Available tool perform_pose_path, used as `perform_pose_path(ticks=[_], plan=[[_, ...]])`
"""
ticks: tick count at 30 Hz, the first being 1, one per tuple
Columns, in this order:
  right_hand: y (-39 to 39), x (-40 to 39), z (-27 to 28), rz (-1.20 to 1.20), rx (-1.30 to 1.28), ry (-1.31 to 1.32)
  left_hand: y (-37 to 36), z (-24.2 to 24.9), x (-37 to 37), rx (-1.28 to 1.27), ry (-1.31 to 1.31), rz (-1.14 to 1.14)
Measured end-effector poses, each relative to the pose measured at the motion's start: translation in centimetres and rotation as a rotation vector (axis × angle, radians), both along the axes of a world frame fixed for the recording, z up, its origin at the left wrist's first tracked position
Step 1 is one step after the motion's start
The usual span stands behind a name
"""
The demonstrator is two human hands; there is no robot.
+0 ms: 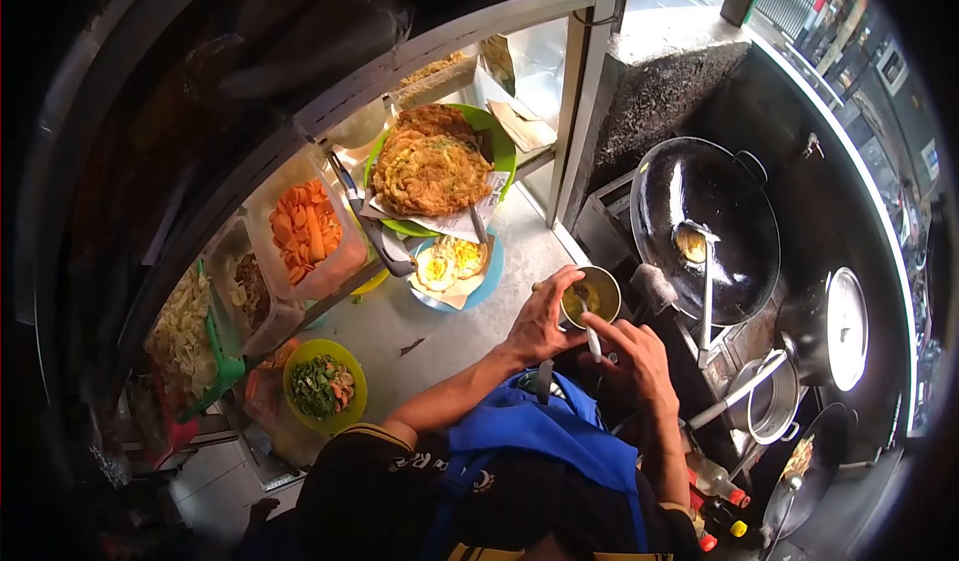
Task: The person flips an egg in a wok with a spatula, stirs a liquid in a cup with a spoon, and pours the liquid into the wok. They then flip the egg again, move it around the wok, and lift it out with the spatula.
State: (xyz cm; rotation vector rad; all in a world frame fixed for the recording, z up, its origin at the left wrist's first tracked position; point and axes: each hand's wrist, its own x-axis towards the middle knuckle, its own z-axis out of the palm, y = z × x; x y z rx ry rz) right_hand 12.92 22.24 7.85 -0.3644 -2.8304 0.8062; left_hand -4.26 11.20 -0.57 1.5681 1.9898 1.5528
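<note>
In front of my chest, my left hand (542, 313) is wrapped around a small metal cup (607, 283) with yellowish contents, perhaps beaten egg. My right hand (637, 359) grips a spoon (593, 341) whose lower end dips into the cup. To the right of both hands stands a black wok (734, 261), a ladle (708, 291) lying in it with something yellow-brown at its bowl. Left of the cup, fried eggs (448, 263) lie on paper over a blue plate (489, 283). Behind them, large browned omelettes (432, 161) are piled on a green plate (507, 151).
Tubs of sliced carrots (305, 226) and shredded cabbage (180, 331) line the left side. A green bowl (355, 366) holds chopped greens. On the right are a lidded pot (814, 331), a saucepan (769, 401), a second wok (834, 451) and bottles (714, 481). A frame post (579, 111) rises ahead.
</note>
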Motion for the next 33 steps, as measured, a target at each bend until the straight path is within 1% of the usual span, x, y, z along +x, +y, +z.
perform_pose_path(ticks=[1, 2, 4, 6, 8, 10, 11, 12, 14, 16, 17, 18, 20, 22, 23, 24, 26, 27, 28, 30, 31, 32, 33], plan=[[0.0, -0.6, -0.9, 0.036, 0.044, 0.134, -0.1, -0.1, 0.0, -0.036, 0.022, -0.034], [0.2, -0.9, -0.9, 0.032, 0.038, 0.13, -0.1, -0.1, 0.0, -0.072, 0.044, -0.068], [0.6, -1.3, -0.9, -0.129, 0.037, 0.275, -0.2, -0.1, 0.4, -0.076, 0.042, -0.077], [0.6, -1.6, -0.2, -0.315, 0.004, 0.325, -0.2, -0.6, 0.6, -0.003, 0.058, -0.064], [0.8, -1.6, 0.8, -0.339, -0.323, 0.163, -0.2, -1.2, 0.8, 0.017, 0.096, -0.032], [1.5, -1.7, -0.6, -0.3, -0.484, 0.172, -0.3, -0.5, 1.1, -0.059, 0.052, -0.015], [1.6, -2.0, -1.4, -0.351, -0.469, 0.324, -0.2, -0.7, 1.0, -0.067, 0.071, -0.013], [1.8, -2.1, -1.6, -0.414, -0.344, 0.355, -0.2, -0.7, 0.9, -0.041, 0.099, -0.014], [1.5, -1.6, -1.4, -0.399, -0.292, 0.312, -0.2, -0.3, 1.0, -0.029, 0.113, -0.02], [1.8, -1.3, -1.8, -0.172, -0.374, 0.286, -0.3, -0.9, 1.1, -0.04, 0.05, -0.027], [1.7, -1.5, -2.2, -0.246, -0.291, 0.316, -0.3, -1.3, 1.2, -0.034, -0.005, -0.042], [1.8, -1.5, -2.7, -0.345, -0.106, 0.452, -0.2, -1.1, 1.3, -0.015, 0.035, -0.035], [1.6, -1.1, -2.5, -0.458, -0.217, 0.22, 0.0, -1.6, 1.3, -0.006, 0.056, -0.018], [1.6, -0.8, -3.2, -0.294, -0.275, 0.362, 0.3, -1.4, 1.5, -0.031, 0.06, -0.034], [1.7, -0.8, -3.6, -0.362, -0.214, 0.461, 0.5, -1.3, 1.4, -0.019, 0.116, -0.037], [1.8, -0.5, -3.5, -0.367, -0.212, 0.466, 0.5, -1.3, 1.3, -0.006, 0.172, -0.033], [2.1, -0.1, -3.0, -0.362, -0.195, 0.278, 0.8, -1.3, 1.6, 0.003, 0.152, -0.032], [1.9, -0.3, -2.9, -0.276, -0.299, 0.376, 0.8, -1.3, 1.7, 0.001, 0.142, -0.041], [1.9, -0.3, -2.7, -0.283, -0.293, 0.381, 0.9, -1.2, 1.7, 0.002, 0.131, -0.056], [2.1, -0.3, -2.4, -0.469, -0.099, 0.437, 1.1, -1.1, 1.8, 0.015, 0.14, -0.069], [2.0, -0.5, -2.8, -0.521, -0.076, 0.32, 1.1, -1.0, 2.0, 0.005, 0.147, -0.059], [1.9, -0.5, -1.7, -0.457, -0.126, 0.208, 1.2, -0.8, 2.2, -0.007, 0.155, -0.05], [1.7, -0.9, -2.7, -0.386, -0.127, 0.377, 1.3, -1.3, 2.2, -0.002, 0.107, -0.071]])
